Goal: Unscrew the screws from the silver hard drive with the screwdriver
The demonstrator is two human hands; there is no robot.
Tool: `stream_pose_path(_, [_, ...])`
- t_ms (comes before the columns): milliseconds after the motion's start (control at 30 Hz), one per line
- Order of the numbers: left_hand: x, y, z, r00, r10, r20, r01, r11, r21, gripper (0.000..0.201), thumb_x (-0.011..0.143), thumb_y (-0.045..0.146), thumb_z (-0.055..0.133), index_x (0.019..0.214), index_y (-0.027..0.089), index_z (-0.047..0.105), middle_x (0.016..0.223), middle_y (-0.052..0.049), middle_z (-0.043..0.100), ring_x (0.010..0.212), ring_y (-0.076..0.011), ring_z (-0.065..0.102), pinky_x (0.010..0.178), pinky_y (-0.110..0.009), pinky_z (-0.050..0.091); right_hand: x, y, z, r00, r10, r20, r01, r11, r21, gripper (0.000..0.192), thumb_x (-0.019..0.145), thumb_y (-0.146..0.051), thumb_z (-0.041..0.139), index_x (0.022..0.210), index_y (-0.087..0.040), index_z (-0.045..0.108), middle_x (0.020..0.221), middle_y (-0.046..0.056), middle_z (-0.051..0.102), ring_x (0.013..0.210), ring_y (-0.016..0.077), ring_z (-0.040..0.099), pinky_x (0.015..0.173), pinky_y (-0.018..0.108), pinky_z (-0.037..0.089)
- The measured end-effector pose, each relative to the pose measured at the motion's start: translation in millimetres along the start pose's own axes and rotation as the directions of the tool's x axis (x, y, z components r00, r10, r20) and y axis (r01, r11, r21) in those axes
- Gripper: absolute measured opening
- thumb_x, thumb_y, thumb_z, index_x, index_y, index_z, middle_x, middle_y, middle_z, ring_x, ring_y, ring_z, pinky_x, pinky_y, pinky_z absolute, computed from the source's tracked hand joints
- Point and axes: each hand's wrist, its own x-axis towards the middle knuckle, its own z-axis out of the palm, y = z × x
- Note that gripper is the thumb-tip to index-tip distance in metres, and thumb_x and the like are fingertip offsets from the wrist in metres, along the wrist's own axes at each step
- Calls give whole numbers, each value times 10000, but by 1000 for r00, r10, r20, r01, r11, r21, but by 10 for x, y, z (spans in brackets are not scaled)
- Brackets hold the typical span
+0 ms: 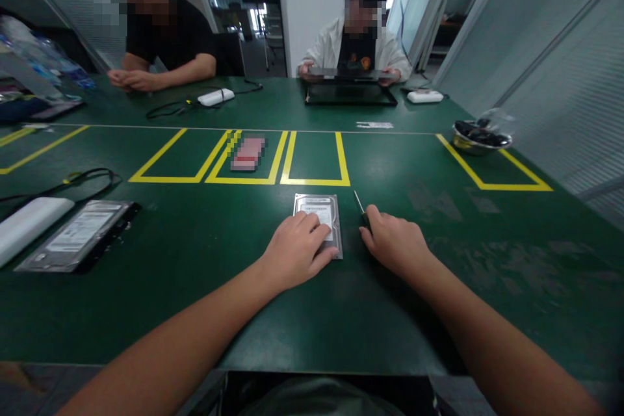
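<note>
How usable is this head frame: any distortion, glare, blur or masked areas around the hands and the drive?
Head view: wide-angle bending at the edges, table lines bowed. Left hand on the hard drive and right hand on the screwdriver are sharp and evenly lit, shadows soft. Mild sheen on the green table; pixelated patch over the pink item and both faces.

The one camera sits on my head, looking forward and steeply down over the green table (195,286) I sit at. My forearms come in from 6 o'clock, close under the lens; my left hand (292,250) and right hand (394,244) lie near the middle of the view. Toward 12 o'clock it reaches across to the far edge, where two people sit well away. There is no second view.
</note>
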Motion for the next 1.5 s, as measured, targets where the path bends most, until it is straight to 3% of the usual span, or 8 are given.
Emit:
stream_pose_path(333, [16, 12, 4, 1000, 4, -14, -4, 1000, 0, 299, 928, 446, 524, 973, 173, 638, 973, -102, 597, 899, -251, 525, 797, -403, 442, 0, 30, 42, 1000, 13, 17, -14, 998, 62, 250, 984, -398, 381, 1117, -196, 445, 1020, 112, 712, 865, 275, 711, 633, 324, 442])
stream_pose_path(700, [45, 21, -82, 999, 37, 28, -38, 999, 23, 293, 931, 435, 522, 957, 176, 658, 911, -82, 626, 860, -244, 565, 782, -395, 463, 76, 51, 84, 997, 83, -12, -82, 995, 62, 269, 1003, -397, 309, 1097, -192, 455, 904, 99, 718, 785, 293, 715, 604, 336, 436])
stream_pose_path(833, [56, -96, -186, 998, 55, 16, -53, 994, -96, 278, 958, 386, 487, 974, 183, 675, 913, -65, 666, 877, -221, 607, 790, -367, 481, 58, 86, 64, 995, 92, -49, -89, 995, 44, 292, 1007, -412, 308, 1085, -188, 480, 995, 113, 689, 840, 278, 697, 608, 319, 428])
stream_pose_path(933, [49, -252, -309, 990, -74, -124, 49, 980, -195, 280, 970, 338, 462, 1037, 167, 673, 998, -69, 688, 929, -204, 625, 819, -350, 487, 42, 97, 45, 993, 80, -81, -78, 996, 31, 294, 1006, -400, 318, 1088, -186, 503, 1061, 125, 654, 887, 267, 670, 607, 307, 419])
stream_pose_path(1033, [33, -398, -444, 934, -239, -266, 175, 955, -241, 257, 948, 326, 494, 970, 162, 691, 933, -52, 709, 856, -186, 636, 769, -324, 490, 28, 98, 32, 992, 56, -115, -54, 998, 22, 307, 1001, -382, 336, 1137, -180, 523, 1094, 135, 629, 926, 266, 639, 626, 308, 420])
stream_pose_path(1100, [16, -469, -510, 897, -324, -300, 238, 928, -288, 241, 931, 329, 520, 937, 168, 700, 890, -33, 718, 799, -169, 638, 732, -298, 493, 15, 95, 25, 984, 26, -177, -24, 1000, 12, 332, 997, -376, 349, 1173, -169, 539, 1113, 148, 622, 952, 274, 612, 671, 323, 431])
stream_pose_path(1300, [-80, -594, -522, 892, -393, -224, 340, 909, -240, 250, 923, 368, 532, 943, 184, 700, 889, -30, 721, 785, -179, 642, 732, -303, 504, -48, 19, 53, 890, -178, -421, 220, 974, 53, 415, 981, -377, 422, 1235, -91, 582, 1319, 222, 554, 1145, 341, 530, 923, 436, 431])
stream_pose_path(1500, [-240, -770, -369, 887, -430, -169, 431, 902, -34, 319, 939, 418, 488, 1073, 184, 658, 1068, -88, 684, 964, -254, 629, 768, -365, 511, -129, -202, 151, 706, -470, -531, 617, 776, 134, 455, 979, -367, 440, 1297, -67, 567, 1375, 204, 560, 1273, 316, 492, 1062, 464, 393])
